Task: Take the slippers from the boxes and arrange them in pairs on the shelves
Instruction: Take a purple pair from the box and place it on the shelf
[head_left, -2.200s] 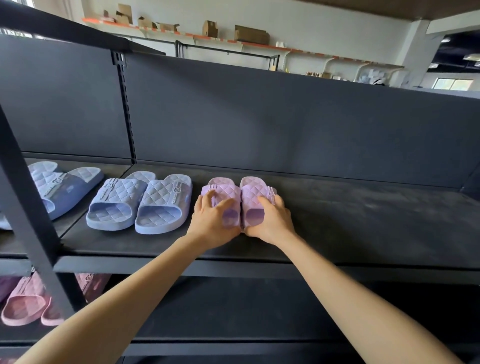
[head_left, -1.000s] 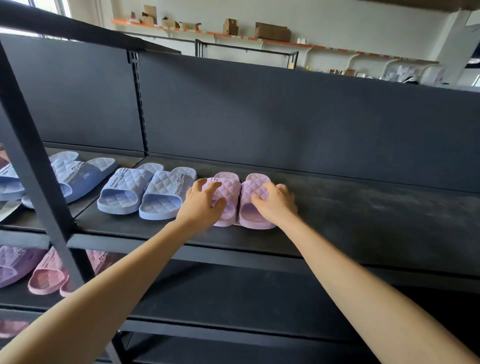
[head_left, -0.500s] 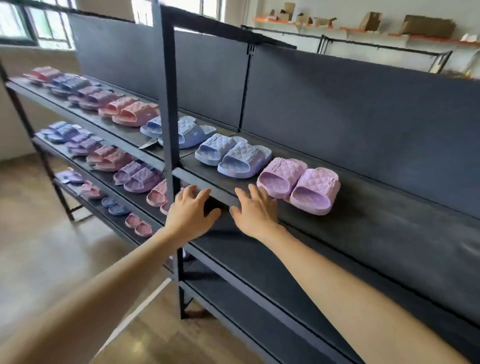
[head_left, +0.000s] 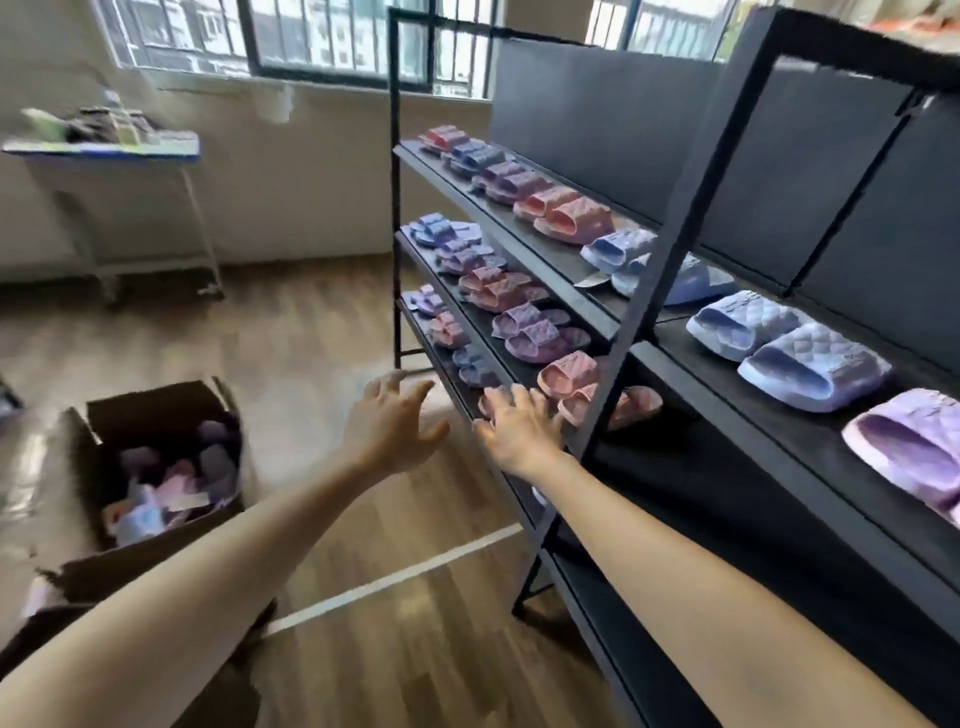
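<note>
Step, my read: between pairs, both hands free, next fetch from the box is due

Left hand (head_left: 395, 421): empty, fingers spread, in the air over the floor (head_left: 311, 338) in front of the rack (head_left: 657, 280)

Right hand (head_left: 519, 431): empty too, fingers splayed, palm down. In view it overlaps the pink slippers (head_left: 569, 374) lower in the rack, can't tell if it touches anything

Lilac pair (head_left: 909, 447): side by side near the front edge of the top shelf (head_left: 769, 431), just beside the blue pair (head_left: 779, 348). The frame cuts it off at the right

Box (head_left: 156, 408): open on the floor to the left, well apart from the rack. Loose slippers (head_left: 171, 478) heaped inside, mixed colours, blurred

Next move as I see it: turn left, reach down into the box and dig out two of one colour, one left and one right, since the heap looks unsorted. One per hand looks easiest. Then set them touching on the top shelf past the lilac pair. That spot is out of frame, so free space there is unconfirmed
</note>
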